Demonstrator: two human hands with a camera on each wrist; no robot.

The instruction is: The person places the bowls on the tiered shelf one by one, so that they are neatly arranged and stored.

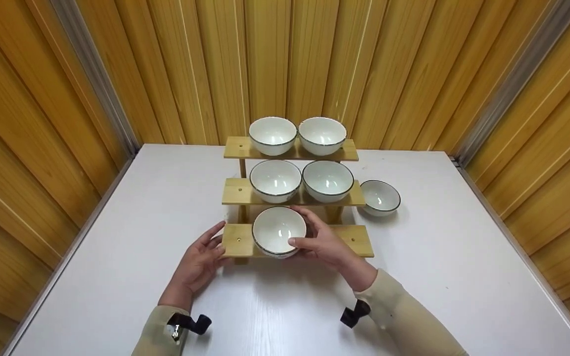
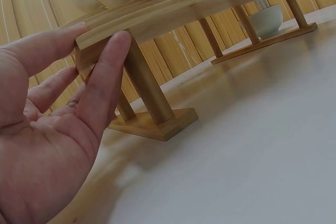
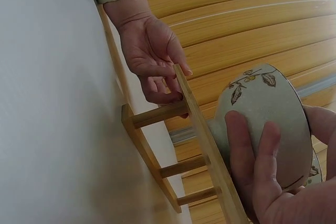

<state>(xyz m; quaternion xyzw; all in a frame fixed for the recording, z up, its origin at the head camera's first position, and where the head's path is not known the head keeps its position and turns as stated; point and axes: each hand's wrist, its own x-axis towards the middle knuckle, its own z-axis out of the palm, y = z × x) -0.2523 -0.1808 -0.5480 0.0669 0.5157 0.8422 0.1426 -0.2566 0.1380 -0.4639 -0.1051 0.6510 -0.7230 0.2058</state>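
A three-tier bamboo rack (image 1: 359, 240) stands on a white table. On its bottom shelf (image 3: 205, 140) sits a white bowl (image 1: 277, 230) with a dark rim and a leaf pattern outside (image 3: 262, 114). My right hand (image 1: 305, 230) grips this bowl, thumb on the near rim and fingers round the far side (image 3: 257, 166). My left hand (image 1: 211, 244) holds the left end of the bottom shelf (image 2: 173, 11) between thumb and fingers (image 2: 79, 77). The right wrist view shows that left hand (image 3: 157, 77) at the shelf's tip.
Two bowls (image 1: 275, 179) (image 1: 328, 179) stand on the middle shelf and two more (image 1: 272, 133) (image 1: 322, 133) on the top one. Another bowl (image 1: 380, 197) sits on the table (image 1: 463, 247) right of the rack. Wood-panelled walls close in the table's back and sides.
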